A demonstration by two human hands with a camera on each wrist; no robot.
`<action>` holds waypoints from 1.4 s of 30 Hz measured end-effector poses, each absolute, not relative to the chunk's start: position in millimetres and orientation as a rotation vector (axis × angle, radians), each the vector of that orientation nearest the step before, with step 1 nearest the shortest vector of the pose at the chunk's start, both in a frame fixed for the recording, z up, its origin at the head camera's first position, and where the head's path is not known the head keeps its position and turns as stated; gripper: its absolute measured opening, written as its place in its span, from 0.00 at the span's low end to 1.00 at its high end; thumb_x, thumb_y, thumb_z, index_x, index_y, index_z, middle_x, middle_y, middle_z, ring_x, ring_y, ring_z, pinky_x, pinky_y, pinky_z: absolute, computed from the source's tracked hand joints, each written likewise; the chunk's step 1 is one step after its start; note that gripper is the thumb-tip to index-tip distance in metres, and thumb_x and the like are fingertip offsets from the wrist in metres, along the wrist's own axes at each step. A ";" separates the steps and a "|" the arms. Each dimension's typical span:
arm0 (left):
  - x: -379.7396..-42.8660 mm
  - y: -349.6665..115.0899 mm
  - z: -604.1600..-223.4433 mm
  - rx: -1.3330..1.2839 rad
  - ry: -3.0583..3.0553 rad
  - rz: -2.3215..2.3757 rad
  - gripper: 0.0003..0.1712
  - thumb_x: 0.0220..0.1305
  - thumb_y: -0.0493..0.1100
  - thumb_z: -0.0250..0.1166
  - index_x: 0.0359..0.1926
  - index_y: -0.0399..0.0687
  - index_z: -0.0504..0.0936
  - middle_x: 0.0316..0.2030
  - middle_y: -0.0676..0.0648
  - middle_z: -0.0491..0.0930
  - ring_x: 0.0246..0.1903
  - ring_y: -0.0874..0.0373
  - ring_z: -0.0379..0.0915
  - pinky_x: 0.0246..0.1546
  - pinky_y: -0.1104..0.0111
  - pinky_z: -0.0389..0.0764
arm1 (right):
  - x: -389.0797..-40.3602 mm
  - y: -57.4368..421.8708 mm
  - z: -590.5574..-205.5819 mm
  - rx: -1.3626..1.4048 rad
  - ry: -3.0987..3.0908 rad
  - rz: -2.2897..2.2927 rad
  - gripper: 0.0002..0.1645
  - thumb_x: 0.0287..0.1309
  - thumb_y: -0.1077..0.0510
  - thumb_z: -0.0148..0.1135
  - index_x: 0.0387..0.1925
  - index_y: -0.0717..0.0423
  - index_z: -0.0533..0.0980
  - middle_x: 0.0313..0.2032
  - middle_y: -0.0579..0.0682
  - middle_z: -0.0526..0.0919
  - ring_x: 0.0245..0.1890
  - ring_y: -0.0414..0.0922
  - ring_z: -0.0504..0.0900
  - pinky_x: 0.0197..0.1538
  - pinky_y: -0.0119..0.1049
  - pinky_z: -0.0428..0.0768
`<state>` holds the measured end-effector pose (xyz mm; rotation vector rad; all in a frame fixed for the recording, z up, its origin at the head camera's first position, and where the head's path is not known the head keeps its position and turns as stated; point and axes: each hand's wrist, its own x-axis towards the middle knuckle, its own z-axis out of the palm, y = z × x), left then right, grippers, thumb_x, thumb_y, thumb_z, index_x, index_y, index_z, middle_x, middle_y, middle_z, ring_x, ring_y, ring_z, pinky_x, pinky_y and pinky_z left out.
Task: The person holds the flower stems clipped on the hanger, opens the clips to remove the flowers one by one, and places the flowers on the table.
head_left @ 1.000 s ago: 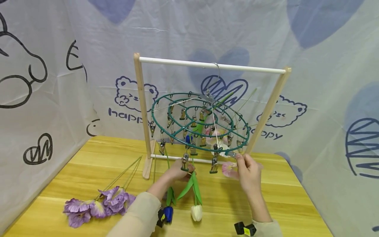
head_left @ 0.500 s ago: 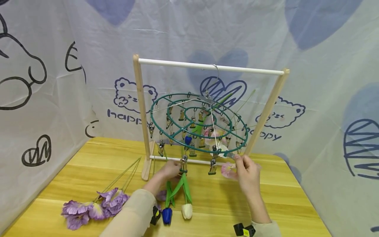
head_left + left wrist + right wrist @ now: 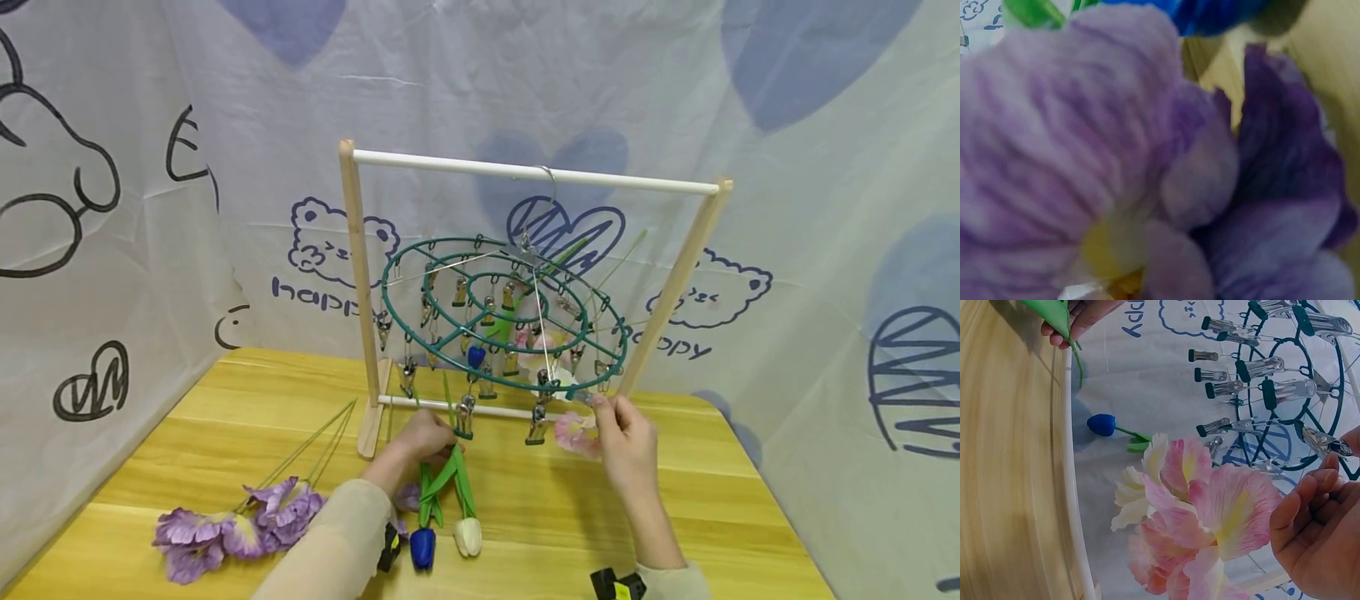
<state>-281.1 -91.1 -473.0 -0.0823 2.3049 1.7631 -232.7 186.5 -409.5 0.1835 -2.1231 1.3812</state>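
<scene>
My left hand point(image 3: 423, 437) pinches the stem of a white tulip point(image 3: 468, 537), whose bloom hangs down at the front of the table. A blue tulip point(image 3: 422, 550) lies beside it. In the right wrist view, a green leaf and stem point(image 3: 1077, 362) come out below the left fingers. My right hand point(image 3: 628, 437) pinches a metal clip point(image 3: 1319, 440) at the front right rim of a green round hanging rack point(image 3: 450, 350). Pink flowers point(image 3: 1210, 512) hang close to that hand. Purple petals point(image 3: 1072, 125) fill most of the left wrist view.
A wooden stand with a white top bar point(image 3: 465, 167) carries the rack by a hook. Several clips dangle from its rings. A second blue tulip point(image 3: 1102, 425) hangs behind them. Purple flowers point(image 3: 232, 529) lie on the left of the wooden table point(image 3: 697, 492).
My left hand has moved left, taking the white tulip with it, nearer to the blue tulip on the table. The right hand stays at the clip.
</scene>
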 end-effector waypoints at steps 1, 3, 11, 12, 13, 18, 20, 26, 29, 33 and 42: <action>-281.2 -90.6 -473.3 -0.084 2.322 1.749 0.08 0.66 0.27 0.58 0.37 0.24 0.84 0.34 0.35 0.89 0.26 0.56 0.85 0.33 0.62 0.88 | -233.0 186.8 -410.0 0.188 -2.118 1.382 0.24 0.74 0.59 0.59 0.18 0.59 0.69 0.14 0.42 0.66 0.14 0.37 0.64 0.16 0.28 0.62; -281.4 -89.8 -473.7 -0.085 2.352 1.731 0.08 0.65 0.26 0.59 0.31 0.28 0.83 0.31 0.36 0.89 0.25 0.56 0.85 0.31 0.62 0.88 | -233.0 187.4 -410.4 0.201 -2.107 1.383 0.24 0.73 0.60 0.60 0.17 0.58 0.69 0.14 0.41 0.66 0.14 0.37 0.63 0.15 0.28 0.60; -282.8 -87.8 -476.5 -0.098 2.457 1.645 0.08 0.63 0.26 0.63 0.28 0.35 0.77 0.30 0.38 0.86 0.26 0.54 0.85 0.30 0.62 0.88 | -234.5 188.4 -411.3 0.191 -2.133 1.393 0.23 0.72 0.59 0.62 0.18 0.58 0.71 0.14 0.41 0.67 0.14 0.37 0.65 0.16 0.28 0.62; -283.1 -87.8 -476.6 -0.100 2.469 1.635 0.03 0.62 0.26 0.64 0.32 0.32 0.78 0.32 0.38 0.86 0.27 0.53 0.85 0.31 0.62 0.87 | -234.5 188.4 -411.2 0.186 -2.139 1.396 0.23 0.73 0.58 0.62 0.18 0.58 0.71 0.14 0.41 0.68 0.14 0.37 0.66 0.16 0.28 0.63; -283.3 -87.4 -476.8 -0.100 2.479 1.623 0.04 0.62 0.27 0.65 0.31 0.33 0.79 0.30 0.39 0.84 0.26 0.54 0.84 0.29 0.64 0.86 | -234.3 188.5 -411.1 0.182 -2.145 1.403 0.23 0.73 0.58 0.62 0.19 0.58 0.71 0.15 0.41 0.68 0.15 0.37 0.67 0.17 0.28 0.64; -283.1 -85.5 -475.8 -0.095 2.485 1.601 0.15 0.64 0.30 0.66 0.22 0.43 0.72 0.25 0.45 0.79 0.24 0.57 0.77 0.25 0.67 0.79 | -235.3 189.8 -412.4 0.181 -2.150 1.420 0.23 0.72 0.58 0.63 0.19 0.58 0.72 0.16 0.42 0.70 0.15 0.37 0.68 0.17 0.28 0.64; -281.9 -84.8 -474.3 -0.102 2.484 1.608 0.11 0.64 0.31 0.66 0.25 0.40 0.75 0.28 0.43 0.81 0.26 0.55 0.80 0.27 0.65 0.82 | -236.2 190.2 -412.4 0.173 -2.158 1.403 0.22 0.71 0.60 0.63 0.19 0.59 0.72 0.16 0.41 0.69 0.15 0.36 0.66 0.18 0.27 0.63; -279.0 -82.8 -469.1 -0.097 2.560 1.590 0.23 0.65 0.32 0.65 0.58 0.21 0.75 0.49 0.29 0.81 0.36 0.45 0.87 0.39 0.59 0.88 | -237.7 192.8 -411.7 0.157 -2.175 1.362 0.22 0.70 0.60 0.64 0.18 0.60 0.73 0.15 0.41 0.69 0.16 0.36 0.64 0.18 0.27 0.61; -278.8 -81.9 -466.1 -0.093 2.601 1.575 0.24 0.64 0.31 0.63 0.59 0.21 0.74 0.45 0.32 0.81 0.35 0.45 0.86 0.35 0.61 0.86 | -237.7 194.7 -411.8 0.181 -2.168 1.376 0.22 0.71 0.58 0.65 0.19 0.58 0.73 0.15 0.41 0.69 0.15 0.37 0.65 0.18 0.27 0.61; -279.0 -79.3 -462.3 -0.080 2.653 1.539 0.22 0.64 0.32 0.64 0.58 0.28 0.75 0.45 0.39 0.81 0.43 0.45 0.81 0.42 0.58 0.82 | -235.6 195.8 -409.5 0.196 -2.168 1.395 0.22 0.72 0.56 0.64 0.20 0.58 0.73 0.15 0.42 0.69 0.15 0.37 0.66 0.18 0.28 0.63; -278.2 -65.5 -456.9 0.124 2.537 1.809 0.21 0.74 0.33 0.60 0.62 0.24 0.73 0.54 0.30 0.78 0.52 0.42 0.77 0.49 0.59 0.82 | -237.6 200.0 -405.0 0.130 -2.052 1.389 0.22 0.74 0.56 0.59 0.22 0.61 0.73 0.16 0.40 0.71 0.17 0.37 0.68 0.20 0.27 0.66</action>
